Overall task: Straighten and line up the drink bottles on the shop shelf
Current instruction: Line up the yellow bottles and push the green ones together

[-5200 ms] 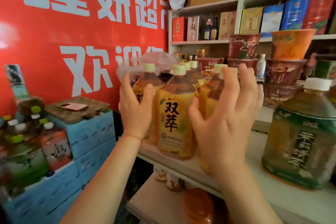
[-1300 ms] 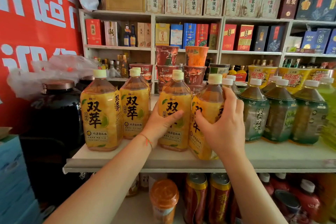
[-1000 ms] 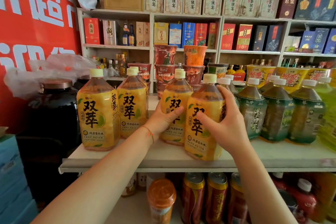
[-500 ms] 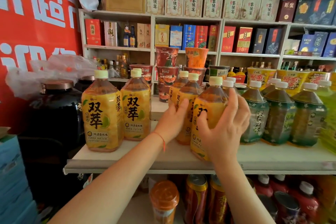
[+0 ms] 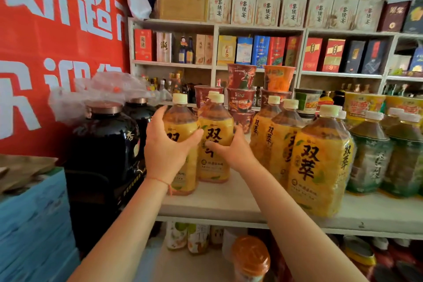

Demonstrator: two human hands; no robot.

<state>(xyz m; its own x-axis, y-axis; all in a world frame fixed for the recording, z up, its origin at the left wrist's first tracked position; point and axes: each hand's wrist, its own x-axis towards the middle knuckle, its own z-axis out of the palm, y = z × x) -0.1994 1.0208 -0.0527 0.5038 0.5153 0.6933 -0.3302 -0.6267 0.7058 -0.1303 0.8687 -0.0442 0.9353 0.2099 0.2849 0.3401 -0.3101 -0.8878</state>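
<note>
Two yellow bottles in hand: left hand (image 5: 165,153) grips leftmost bottle (image 5: 180,142); right hand (image 5: 231,151) grips its neighbour (image 5: 216,135); next, square both on shelf (image 5: 229,204).

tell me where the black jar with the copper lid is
The black jar stands left of the shelf, beside the bottle the left hand grips.

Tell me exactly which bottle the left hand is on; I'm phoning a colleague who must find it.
Start at the big red banner and the black jars below it. On the white shelf just right of them stands the leftmost yellow tea bottle, gripped by the left hand. Unlike its neighbour, its label is mostly covered.
</note>
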